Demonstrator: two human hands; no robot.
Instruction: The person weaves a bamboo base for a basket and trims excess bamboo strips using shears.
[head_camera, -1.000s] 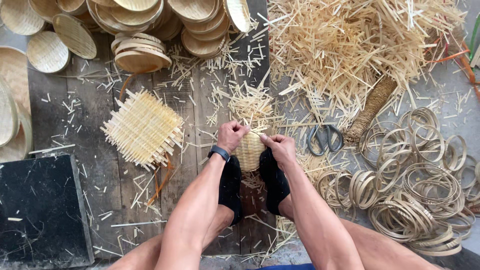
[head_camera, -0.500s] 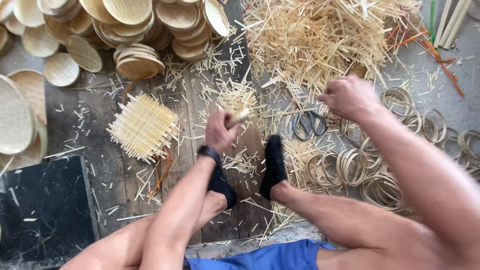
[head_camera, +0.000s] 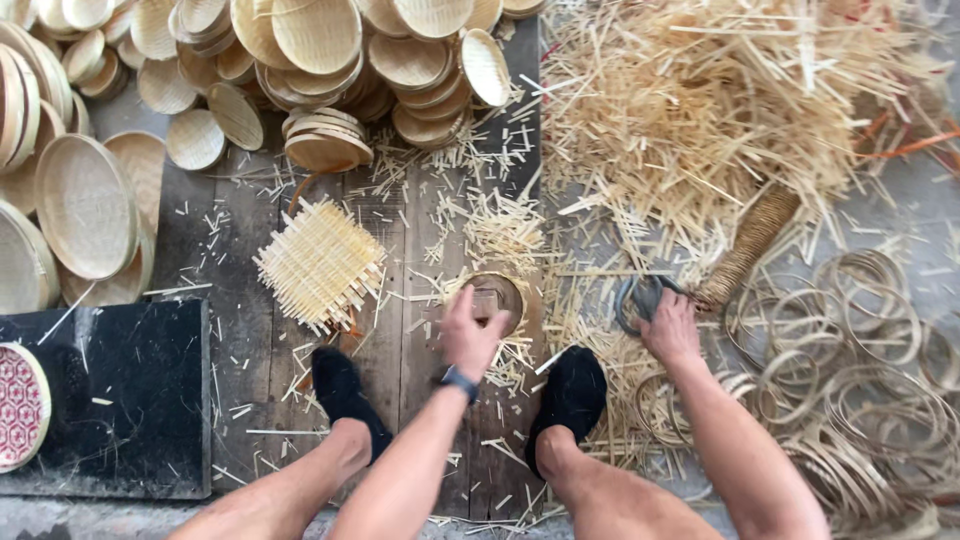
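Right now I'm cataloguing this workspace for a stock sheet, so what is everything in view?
small round basket: one, tan, under left hand
scissors: one, grey, under right hand
woven mat: one, pale yellow, left of basket
finished baskets: many, tan, top and left
strip pile: one heap, straw, top right
bamboo rings: many, tan, right
black slab: one, lower left
left hand: on basket
right hand: on scissors

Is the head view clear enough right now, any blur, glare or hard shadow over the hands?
Head view: even, soft daylight, no glare; left hand on the small round basket and right hand at the scissors are fairly sharp; only faint shadows; straw pile looks bright but not washed out.
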